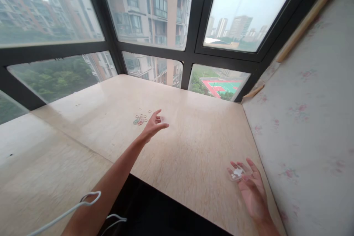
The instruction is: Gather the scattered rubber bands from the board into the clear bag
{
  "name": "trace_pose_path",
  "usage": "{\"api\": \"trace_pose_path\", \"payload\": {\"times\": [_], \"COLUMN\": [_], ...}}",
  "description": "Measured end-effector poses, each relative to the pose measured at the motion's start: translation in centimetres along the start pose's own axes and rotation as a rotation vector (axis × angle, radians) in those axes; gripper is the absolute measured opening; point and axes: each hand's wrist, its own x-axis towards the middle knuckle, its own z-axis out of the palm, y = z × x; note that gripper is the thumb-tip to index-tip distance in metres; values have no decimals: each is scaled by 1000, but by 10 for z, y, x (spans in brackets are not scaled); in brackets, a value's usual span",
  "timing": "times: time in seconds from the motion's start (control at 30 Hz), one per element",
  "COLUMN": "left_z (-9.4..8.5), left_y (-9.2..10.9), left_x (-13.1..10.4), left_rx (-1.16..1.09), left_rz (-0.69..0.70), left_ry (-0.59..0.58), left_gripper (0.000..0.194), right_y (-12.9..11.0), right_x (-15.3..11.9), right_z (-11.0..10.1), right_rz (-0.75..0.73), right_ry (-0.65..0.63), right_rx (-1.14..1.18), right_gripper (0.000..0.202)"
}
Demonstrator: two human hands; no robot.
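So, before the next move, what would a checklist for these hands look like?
1. Clear item held in the right hand: ok.
2. Small rings grouped on the tabletop: ok, though a few lie apart.
3. Left hand near the rings: ok, just right of them in view.
4. Left hand empty: cannot tell; something pale and blurred shows by its fingers.
5. White cord clear of view: not ok, it crosses before the left forearm.
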Motion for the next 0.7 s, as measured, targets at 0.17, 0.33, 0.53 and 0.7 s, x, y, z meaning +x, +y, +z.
{"api": "trace_pose_path", "payload": {"times": [0.17,0.33,0.53,0.7], "left_z": [85,166,230,242], "left_y": [-22,-49,-72,-76], "left_x": [-45,-86,-104,-96], "left_rx": [-116,-197,-126,100], "left_rz": [-133,-229,-102,141], "left_ry": [-358,-650,-677,-632], "left_gripper": [70,68,67,67], "right_y": [-19,-28,-14,-6], "right_x": [14,49,100,122], "right_z": [-26,-43,-42,-37], "right_rz": [-101,-198,-206,-181], "right_ry": [162,275,242,211], "right_rx": [-131,-313,-778,-970], "right_gripper": [57,66,62,55]}}
